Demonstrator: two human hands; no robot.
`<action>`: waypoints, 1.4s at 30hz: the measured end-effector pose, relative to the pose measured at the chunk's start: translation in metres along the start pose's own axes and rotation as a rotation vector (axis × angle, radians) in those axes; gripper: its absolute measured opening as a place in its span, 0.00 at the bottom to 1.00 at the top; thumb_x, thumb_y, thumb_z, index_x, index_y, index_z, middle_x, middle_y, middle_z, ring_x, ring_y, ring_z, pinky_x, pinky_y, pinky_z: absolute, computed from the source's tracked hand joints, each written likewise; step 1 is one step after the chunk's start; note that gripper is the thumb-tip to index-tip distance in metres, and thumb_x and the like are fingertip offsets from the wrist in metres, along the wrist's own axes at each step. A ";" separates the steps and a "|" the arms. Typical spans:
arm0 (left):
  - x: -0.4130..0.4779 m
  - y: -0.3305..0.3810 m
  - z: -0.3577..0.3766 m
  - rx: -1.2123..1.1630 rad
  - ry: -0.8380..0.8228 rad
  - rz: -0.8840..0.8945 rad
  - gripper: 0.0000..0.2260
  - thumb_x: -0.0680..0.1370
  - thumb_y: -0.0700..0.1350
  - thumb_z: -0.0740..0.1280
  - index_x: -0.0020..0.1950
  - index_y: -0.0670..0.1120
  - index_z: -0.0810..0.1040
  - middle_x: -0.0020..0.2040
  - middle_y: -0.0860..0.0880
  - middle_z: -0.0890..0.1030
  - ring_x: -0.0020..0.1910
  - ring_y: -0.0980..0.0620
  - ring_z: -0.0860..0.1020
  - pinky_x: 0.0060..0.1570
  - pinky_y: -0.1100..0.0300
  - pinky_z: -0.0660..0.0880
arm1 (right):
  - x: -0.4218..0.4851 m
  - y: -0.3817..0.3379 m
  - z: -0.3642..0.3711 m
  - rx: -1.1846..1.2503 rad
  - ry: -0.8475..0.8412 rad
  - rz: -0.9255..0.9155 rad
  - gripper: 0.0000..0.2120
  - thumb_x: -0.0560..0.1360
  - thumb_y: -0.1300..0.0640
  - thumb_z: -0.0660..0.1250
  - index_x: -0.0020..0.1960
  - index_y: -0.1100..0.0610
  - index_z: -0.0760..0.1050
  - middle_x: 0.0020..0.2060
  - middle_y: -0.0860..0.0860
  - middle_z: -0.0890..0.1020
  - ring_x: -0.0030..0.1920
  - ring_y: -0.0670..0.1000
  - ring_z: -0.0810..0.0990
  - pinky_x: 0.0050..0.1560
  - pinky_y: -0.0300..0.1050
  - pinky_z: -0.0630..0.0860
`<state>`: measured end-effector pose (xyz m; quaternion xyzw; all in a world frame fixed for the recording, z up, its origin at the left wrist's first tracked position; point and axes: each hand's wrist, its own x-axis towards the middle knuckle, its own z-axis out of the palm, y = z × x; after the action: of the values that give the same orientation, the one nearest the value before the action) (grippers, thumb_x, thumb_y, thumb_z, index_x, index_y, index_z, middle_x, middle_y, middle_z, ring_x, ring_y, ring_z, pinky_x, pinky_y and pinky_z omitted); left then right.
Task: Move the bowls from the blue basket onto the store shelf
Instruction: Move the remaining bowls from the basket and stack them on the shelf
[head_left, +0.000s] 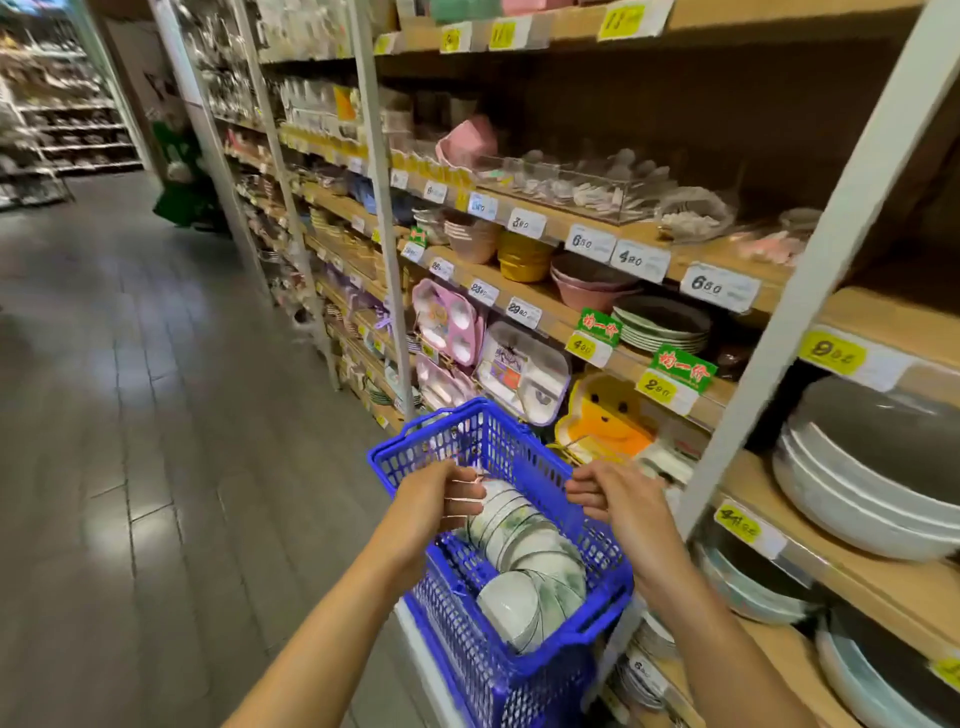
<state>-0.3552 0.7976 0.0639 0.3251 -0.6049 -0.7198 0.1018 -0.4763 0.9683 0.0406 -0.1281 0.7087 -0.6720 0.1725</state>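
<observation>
Blue plastic lattice forms the one basket (498, 452), at 6 o'clock of the view, just beside the wooden store shelf (597, 322) that fills 12 to 4 o'clock. Inside the basket lies one row of bowls (524, 545), white with green markings. They are nested on their sides and run from the far end toward the near corner. Their rims sit too close together to count.

Two hands are in view. Just left of 6 o'clock, the left hand (436, 499) reaches inside the basket with its fingers curled against the far end of the row. Whether they grip a bowl cannot be told. At 5 o'clock, the right hand (608, 493) has its fingers curled round the basket's right rim.

On the shelf:
- **1 o'clock:** one stack of yellow bowls (522, 257) stands just beside one stack of pink bowls (592, 291).
- **2 to 3 o'clock:** one stack of green plates (660, 327).
- **Near centre:** two pink divided trays (447, 322) stand on edge.
- **4 o'clock:** one yellow duck-shaped plate (602, 415), with nested large white basins (857, 499) farther out.

Grey plank floor (130, 415) fills 9 o'clock.
</observation>
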 end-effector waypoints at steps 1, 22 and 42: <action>0.005 -0.005 -0.011 0.010 0.019 -0.012 0.12 0.81 0.44 0.56 0.47 0.43 0.79 0.38 0.48 0.85 0.37 0.51 0.80 0.40 0.60 0.72 | 0.006 0.007 0.011 -0.018 -0.019 0.030 0.14 0.81 0.60 0.58 0.43 0.59 0.80 0.40 0.56 0.85 0.40 0.50 0.83 0.37 0.33 0.76; 0.222 -0.062 -0.036 0.356 -0.060 -0.310 0.09 0.81 0.39 0.57 0.50 0.41 0.76 0.42 0.44 0.80 0.35 0.49 0.76 0.34 0.62 0.71 | 0.165 0.214 0.096 -0.237 -0.130 0.579 0.12 0.79 0.62 0.59 0.47 0.71 0.76 0.39 0.66 0.78 0.38 0.53 0.73 0.37 0.44 0.67; 0.360 -0.198 0.010 1.242 -1.130 -0.278 0.11 0.79 0.37 0.61 0.59 0.35 0.78 0.60 0.40 0.79 0.55 0.47 0.76 0.50 0.60 0.70 | 0.099 0.270 0.134 -0.678 0.534 1.197 0.16 0.76 0.61 0.59 0.61 0.63 0.75 0.57 0.61 0.80 0.58 0.60 0.79 0.55 0.50 0.74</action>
<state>-0.5890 0.6602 -0.2450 -0.0149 -0.8045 -0.3175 -0.5017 -0.4971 0.8224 -0.2411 0.4024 0.8440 -0.2150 0.2821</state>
